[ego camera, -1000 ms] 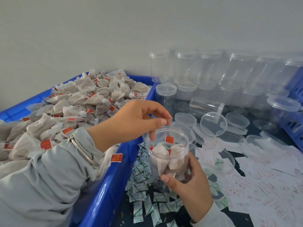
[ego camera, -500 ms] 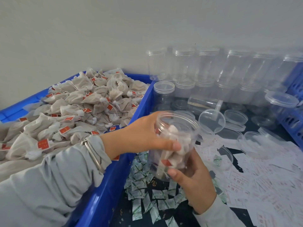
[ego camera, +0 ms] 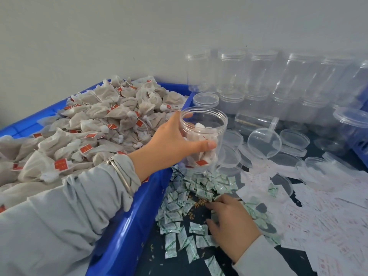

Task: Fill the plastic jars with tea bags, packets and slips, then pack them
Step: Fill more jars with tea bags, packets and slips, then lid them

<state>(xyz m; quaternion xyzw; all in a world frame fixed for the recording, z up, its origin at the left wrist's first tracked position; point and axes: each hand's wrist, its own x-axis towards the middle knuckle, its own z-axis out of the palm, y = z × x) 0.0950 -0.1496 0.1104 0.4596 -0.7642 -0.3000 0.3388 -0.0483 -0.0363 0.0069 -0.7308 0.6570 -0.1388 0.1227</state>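
Jar (ego camera: 203, 140) in left hand (ego camera: 171, 144), right hand (ego camera: 231, 222) on packets (ego camera: 179, 214)

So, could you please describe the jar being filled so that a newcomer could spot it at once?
Start at the big blue crate heaped with tea bags on the left. Just past its right wall, the left hand holds a clear jar above the green-and-white packets. Unlike the empty jars behind, it is lidless and holds tea bags.
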